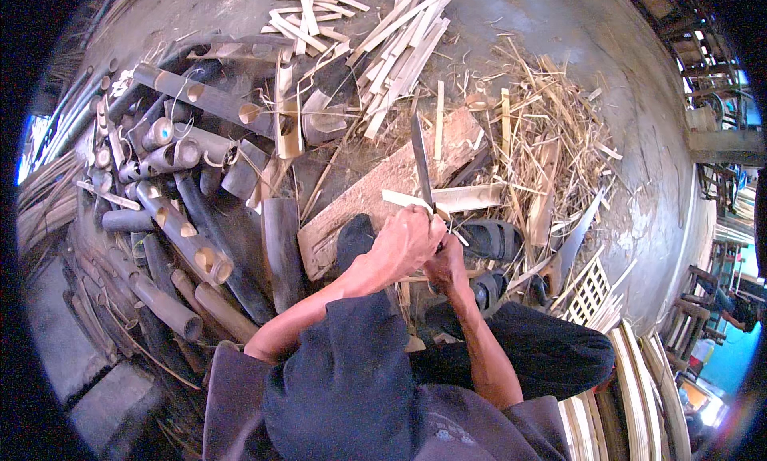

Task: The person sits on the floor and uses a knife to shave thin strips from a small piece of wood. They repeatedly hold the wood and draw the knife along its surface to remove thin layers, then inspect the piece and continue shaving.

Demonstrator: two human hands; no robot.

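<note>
My left hand (406,239) is closed over a pale bamboo strip (401,197), right where the strip meets a long knife (421,153). The knife's narrow dark blade points away from me, tip over a thick wooden board (359,191). Close against the left hand and partly behind it, my right hand (447,268) is closed around what appears to be the knife's handle, mostly hidden by the fingers. A wider split bamboo piece (471,197) extends to the right just beyond my hands. Sandalled feet (489,241) rest below and right of them.
Cut bamboo tubes (180,229) are heaped on the left. Bundled pale strips (403,49) lie at the far side, shavings (551,133) at the right. A handsaw (577,241) stands near a woven lattice (590,293). Long split slats (631,393) lie at lower right.
</note>
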